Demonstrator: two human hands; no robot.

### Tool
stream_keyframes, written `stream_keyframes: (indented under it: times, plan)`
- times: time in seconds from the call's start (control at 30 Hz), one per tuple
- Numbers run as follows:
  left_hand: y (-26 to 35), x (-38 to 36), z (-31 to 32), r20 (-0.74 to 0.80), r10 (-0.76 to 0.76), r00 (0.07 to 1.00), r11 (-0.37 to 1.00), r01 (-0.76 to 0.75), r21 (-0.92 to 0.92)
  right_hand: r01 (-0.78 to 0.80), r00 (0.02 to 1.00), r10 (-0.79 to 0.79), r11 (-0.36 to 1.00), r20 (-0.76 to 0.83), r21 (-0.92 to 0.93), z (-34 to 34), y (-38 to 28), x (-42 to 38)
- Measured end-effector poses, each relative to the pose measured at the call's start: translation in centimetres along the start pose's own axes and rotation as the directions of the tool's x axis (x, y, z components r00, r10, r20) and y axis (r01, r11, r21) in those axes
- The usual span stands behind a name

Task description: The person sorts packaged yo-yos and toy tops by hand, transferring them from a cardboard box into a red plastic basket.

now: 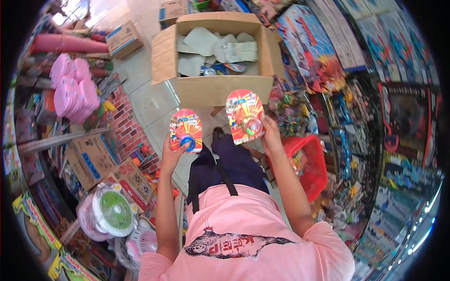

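Observation:
In my left hand (pixel 171 153) is a red and yellow blister card with a blue round toy (pixel 186 126), which looks like a yo-yo. The thumb presses near the blue disc. My right hand (pixel 271 136) grips a similar card with a clear and reddish round toy (pixel 241 110) by its right edge. Both cards face up, apart from each other, in front of my body. Just beyond them stands an open cardboard box (pixel 220 89). Inside it lie pale card backs (pixel 200 41) and a few blue-toned carded packs (pixel 220 69).
A red plastic basket (pixel 315 175) stands to the right, beside shelves packed with toys. On the left are pink packs (pixel 75 89), closed cartons (pixel 91 159) and a green-and-white fan (pixel 115 210). Another carton (pixel 124 40) sits on the tiled floor (pixel 145 100).

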State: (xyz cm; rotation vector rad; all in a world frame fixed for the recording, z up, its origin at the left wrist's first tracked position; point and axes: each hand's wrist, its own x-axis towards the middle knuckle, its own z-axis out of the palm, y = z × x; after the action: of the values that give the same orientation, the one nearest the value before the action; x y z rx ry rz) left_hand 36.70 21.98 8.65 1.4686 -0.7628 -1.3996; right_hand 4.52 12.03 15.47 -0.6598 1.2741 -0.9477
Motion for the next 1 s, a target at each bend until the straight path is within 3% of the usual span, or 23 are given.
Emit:
stream_keyframes:
  times: [0.1,0.2,0.27,0.33,0.47,0.6,0.67,0.77,1.0]
  plan:
    - [0.7,0.1,1.6,0.062,-0.007,0.998,1.000,0.005,0.027,-0.169,0.978,0.183,0.976,-0.099,0.136,-0.4,-0.7,-4.9]
    - [0.5,0.1,3.2,0.095,0.017,0.995,0.995,-0.026,0.095,-0.088,0.995,0.095,0.971,-0.020,0.224,-3.7,1.9,-7.3]
    - [1.1,-0.3,4.7,0.175,0.016,0.984,0.997,-0.029,0.072,-0.066,0.992,0.087,0.972,-0.086,0.227,-5.4,3.1,-9.4]
    - [-0.2,-0.5,6.2,0.225,0.040,0.974,0.994,-0.062,0.088,-0.058,0.998,0.067,0.934,-0.011,0.352,-6.3,3.4,-11.5]
    - [0.5,-4.1,10.6,0.339,0.016,0.941,0.980,-0.082,0.180,-0.019,0.989,0.085,0.887,-0.123,0.461,-9.3,4.7,-16.8]
    - [-1.1,-9.1,15.4,0.420,0.002,0.908,0.969,-0.106,0.223,0.130,0.991,-0.106,0.922,-0.085,0.365,-14.7,8.1,-23.0]
    - [-2.5,-11.8,18.0,0.492,0.017,0.870,0.975,-0.124,0.185,0.111,0.994,-0.092,0.910,-0.065,0.400,-17.8,9.8,-26.2]
    - [-4.4,-17.0,21.4,0.481,-0.038,0.876,0.972,-0.079,0.222,0.097,0.988,-0.042,0.919,-0.151,0.381,-21.0,12.1,-31.5]
    - [-8.5,-22.6,26.8,0.611,-0.135,0.780,0.965,-0.036,0.260,0.197,0.937,-0.016,0.849,-0.349,0.490,-25.9,15.9,-40.2]
